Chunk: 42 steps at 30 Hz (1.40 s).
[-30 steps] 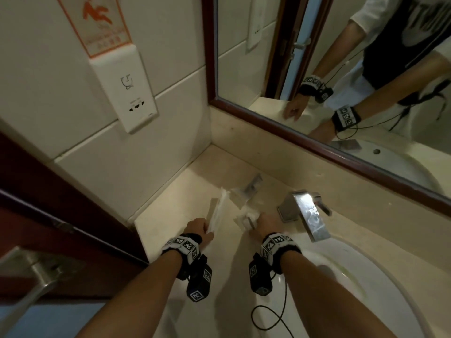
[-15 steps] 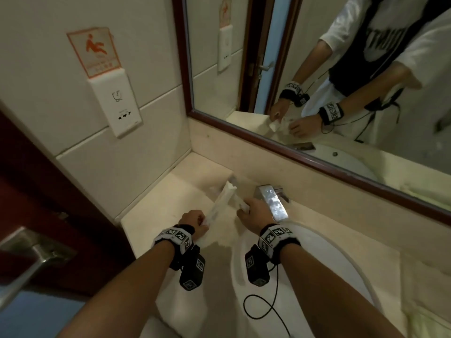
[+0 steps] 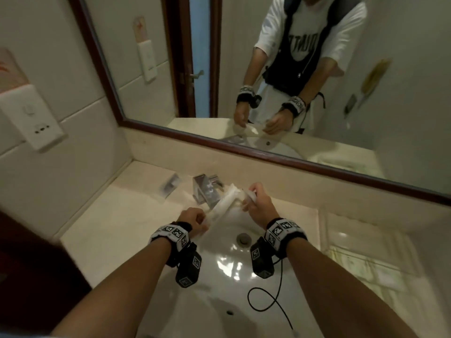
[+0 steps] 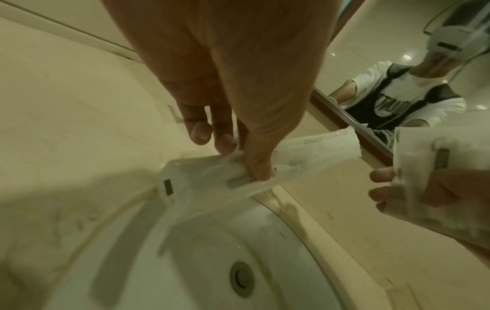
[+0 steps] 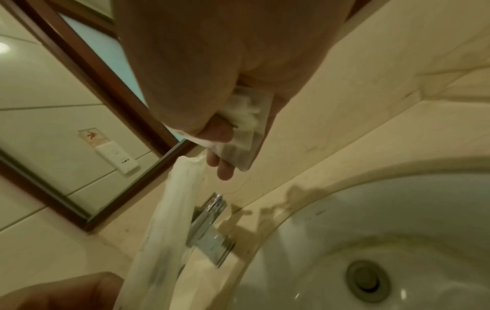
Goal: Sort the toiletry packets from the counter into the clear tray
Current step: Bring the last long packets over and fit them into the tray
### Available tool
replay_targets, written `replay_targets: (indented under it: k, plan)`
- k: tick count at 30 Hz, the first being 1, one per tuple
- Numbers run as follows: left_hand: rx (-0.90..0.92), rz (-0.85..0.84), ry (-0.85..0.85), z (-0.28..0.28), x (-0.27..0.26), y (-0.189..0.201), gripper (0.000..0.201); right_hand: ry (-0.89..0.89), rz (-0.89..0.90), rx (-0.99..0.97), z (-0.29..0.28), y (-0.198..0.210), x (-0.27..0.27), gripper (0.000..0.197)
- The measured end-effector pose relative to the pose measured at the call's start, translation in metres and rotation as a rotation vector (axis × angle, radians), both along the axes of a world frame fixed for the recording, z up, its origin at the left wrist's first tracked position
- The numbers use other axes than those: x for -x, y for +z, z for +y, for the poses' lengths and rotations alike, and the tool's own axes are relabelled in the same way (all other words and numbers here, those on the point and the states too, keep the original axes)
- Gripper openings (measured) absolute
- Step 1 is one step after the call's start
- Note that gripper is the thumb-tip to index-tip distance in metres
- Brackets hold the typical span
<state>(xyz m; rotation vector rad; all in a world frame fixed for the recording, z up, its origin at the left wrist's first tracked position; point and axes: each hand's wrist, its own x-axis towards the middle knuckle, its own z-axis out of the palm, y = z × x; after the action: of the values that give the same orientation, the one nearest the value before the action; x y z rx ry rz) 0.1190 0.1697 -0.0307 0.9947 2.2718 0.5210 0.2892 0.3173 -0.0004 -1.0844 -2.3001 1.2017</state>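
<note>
Over the basin, my left hand [image 3: 199, 219] pinches a long white packet [image 3: 225, 200], which slants up across the faucet. In the left wrist view the thumb and fingers of the left hand [image 4: 246, 159] also grip a flat clear packet [image 4: 191, 182] beside the long packet [image 4: 313, 151]. My right hand [image 3: 253, 198] holds small packets [image 3: 249, 193] close to the long packet's far end. The right wrist view shows the right hand [image 5: 228, 146] curled round a small clear packet [image 5: 246, 125] with white contents. One packet [image 3: 170, 185] lies on the counter left of the faucet. The clear tray [image 3: 341, 223] sits on the counter right of the sink.
A chrome faucet [image 3: 205, 191] stands at the back of the white sink [image 3: 219, 301], just under the held packets. The drain [image 3: 243, 238] is below the hands. A wood-framed mirror [image 3: 268, 157] runs along the back wall. A wall socket [image 3: 36, 123] is on the left.
Both hands have lifted their packets off the left counter and carried them right, to above the basin. The head view has swung right, bringing the clear tray into sight.
</note>
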Motion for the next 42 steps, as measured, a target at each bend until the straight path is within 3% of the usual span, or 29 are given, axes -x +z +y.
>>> replay_targets:
  k: [9,15,18,22,32,38,42]
  plan:
    - [0.002,0.01,-0.219,0.059,-0.095,0.013,0.016,-0.154,-0.091,-0.055,0.041,0.001,-0.123,0.027]
    - [0.003,0.034,-0.265,0.092,-0.157,0.021,0.002,-0.222,-0.17,-0.091,0.064,-0.003,-0.195,0.026]
    - [-0.008,0.068,-0.317,0.109,-0.187,0.024,0.017,-0.242,-0.206,-0.095,0.073,-0.004,-0.231,0.032]
    - [-0.025,0.077,-0.408,0.132,-0.235,0.027,0.017,-0.301,-0.232,-0.116,0.084,-0.007,-0.286,0.041]
    - [0.007,0.104,-0.569,0.164,-0.32,0.009,0.016,-0.453,-0.232,-0.177,0.09,-0.022,-0.392,0.016]
    - [0.038,0.167,-0.685,0.18,-0.354,-0.011,0.02,-0.517,-0.199,-0.211,0.092,-0.03,-0.427,0.005]
    - [0.065,0.181,-0.743,0.187,-0.371,-0.03,0.02,-0.54,-0.215,-0.162,0.095,-0.031,-0.437,0.008]
